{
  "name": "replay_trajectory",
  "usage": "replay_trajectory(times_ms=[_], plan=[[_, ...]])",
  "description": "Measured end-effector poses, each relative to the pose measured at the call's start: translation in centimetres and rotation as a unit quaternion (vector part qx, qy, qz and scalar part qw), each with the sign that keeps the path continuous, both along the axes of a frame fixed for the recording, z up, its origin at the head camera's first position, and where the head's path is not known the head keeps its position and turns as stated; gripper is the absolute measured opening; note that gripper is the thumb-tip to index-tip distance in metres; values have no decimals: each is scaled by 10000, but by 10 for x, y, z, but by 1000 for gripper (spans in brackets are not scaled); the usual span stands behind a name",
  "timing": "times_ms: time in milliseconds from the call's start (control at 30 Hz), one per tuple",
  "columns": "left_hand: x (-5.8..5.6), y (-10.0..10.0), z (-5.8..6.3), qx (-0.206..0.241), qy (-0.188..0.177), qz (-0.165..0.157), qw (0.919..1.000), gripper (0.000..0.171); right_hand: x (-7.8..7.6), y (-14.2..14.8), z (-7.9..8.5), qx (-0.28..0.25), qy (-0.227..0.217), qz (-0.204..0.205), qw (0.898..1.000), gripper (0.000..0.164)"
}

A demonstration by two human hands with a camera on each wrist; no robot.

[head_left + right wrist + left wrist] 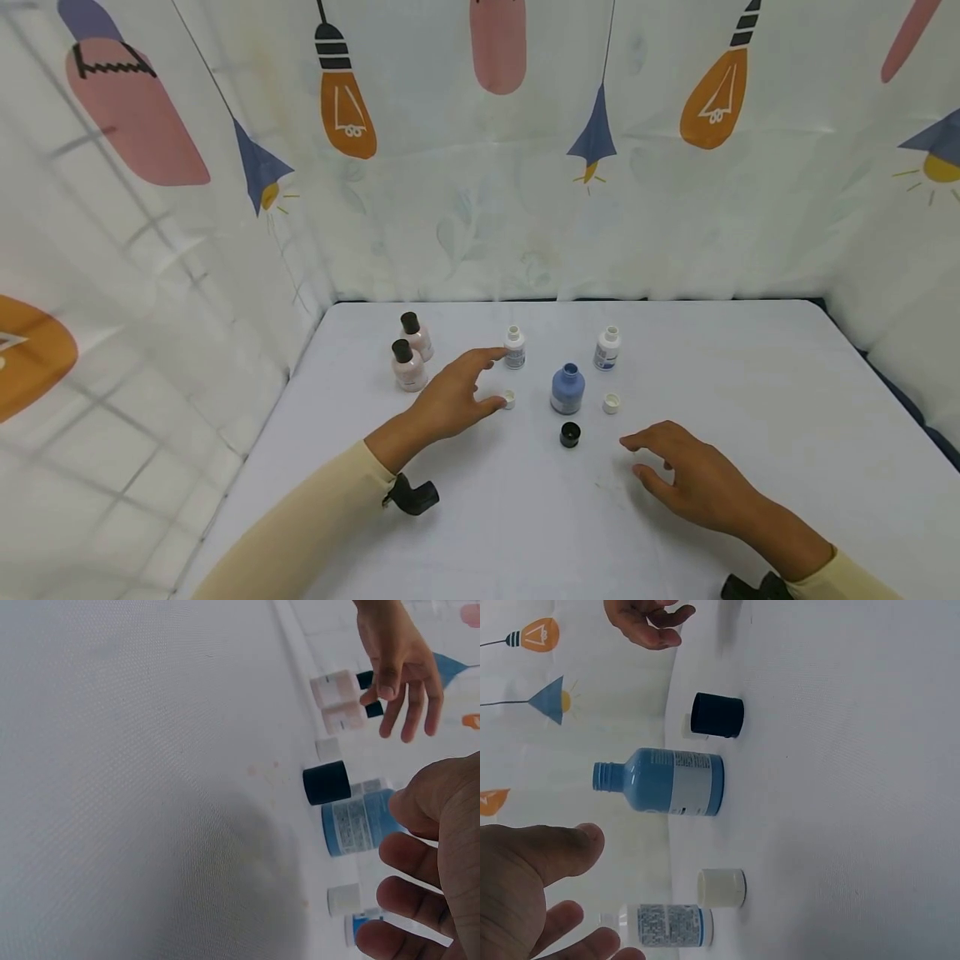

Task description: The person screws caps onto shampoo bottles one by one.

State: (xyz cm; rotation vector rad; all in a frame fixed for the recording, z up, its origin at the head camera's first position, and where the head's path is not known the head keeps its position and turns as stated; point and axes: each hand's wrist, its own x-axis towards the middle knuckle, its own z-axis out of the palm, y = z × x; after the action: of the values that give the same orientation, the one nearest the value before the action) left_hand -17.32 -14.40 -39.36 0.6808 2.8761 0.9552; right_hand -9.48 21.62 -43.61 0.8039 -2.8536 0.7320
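My left hand (453, 395) hovers with spread, relaxed fingers, its fingertips overlapping the side of a small uncapped white bottle (515, 354) in the head view. Its thumb tip is beside a white cap (509, 399). In the left wrist view that hand holds nothing. My right hand (693, 477) is over the table to the right, fingers loosely bent and nothing between them. Nearest to it are a black cap (570, 434) and a second white cap (611, 403). An uncapped blue bottle (567, 392) stands upright between the hands, with another uncapped white bottle (607, 350) behind it.
Two pale pink bottles (409, 372) with black caps stand at the back left, near the left forearm. The white table (720, 358) ends at a printed curtain (480, 208) behind and on both sides. A black wrist mount (414, 495) sits on the left wrist.
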Motion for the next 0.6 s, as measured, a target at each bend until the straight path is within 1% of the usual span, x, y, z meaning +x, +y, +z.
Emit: replay_trajectory(times_ms=[167,400,600], plan=[[-3,8,-4,54,-196,-148,9997,74,0,-1,1,44,-112,-25,9999,42],[-6,22,-9,-19,-269,-376,9989,71,-1,-2,1,90,-167,-88,9998,41],[-9,32,-14,30,-398,-432,9983,67,-2,-2,0,109,-185,-86,9997,41]])
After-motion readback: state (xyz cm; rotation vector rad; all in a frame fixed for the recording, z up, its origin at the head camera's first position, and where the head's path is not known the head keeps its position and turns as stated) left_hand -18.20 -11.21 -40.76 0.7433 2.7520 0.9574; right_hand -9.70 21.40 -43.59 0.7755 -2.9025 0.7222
